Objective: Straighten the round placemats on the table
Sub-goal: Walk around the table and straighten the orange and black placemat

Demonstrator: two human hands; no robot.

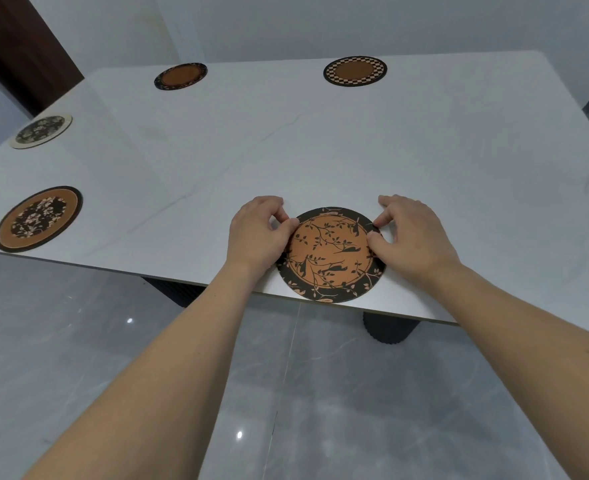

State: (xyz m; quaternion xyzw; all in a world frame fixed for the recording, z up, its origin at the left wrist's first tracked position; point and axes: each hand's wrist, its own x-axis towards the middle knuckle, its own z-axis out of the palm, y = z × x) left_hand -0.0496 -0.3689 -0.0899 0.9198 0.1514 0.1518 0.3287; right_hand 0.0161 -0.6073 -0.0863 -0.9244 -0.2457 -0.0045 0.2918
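Note:
A round orange placemat with black branches and birds (331, 254) lies at the near edge of the white table (320, 143), its rim slightly over the edge. My left hand (256, 233) pinches its left rim. My right hand (412, 233) pinches its right rim. Other round placemats lie on the table: an orange and black floral one (38, 218) at near left, a cream-rimmed dark one (41, 130) at far left, a dark-rimmed brown one (181, 75) at the back, and a checker-rimmed brown one (355, 71) at back right.
Grey glossy floor tiles (78, 341) lie below the near table edge. A dark ribbed table leg (390, 329) stands under the table near the mat. A dark wooden door or panel (16, 46) rises at the far left.

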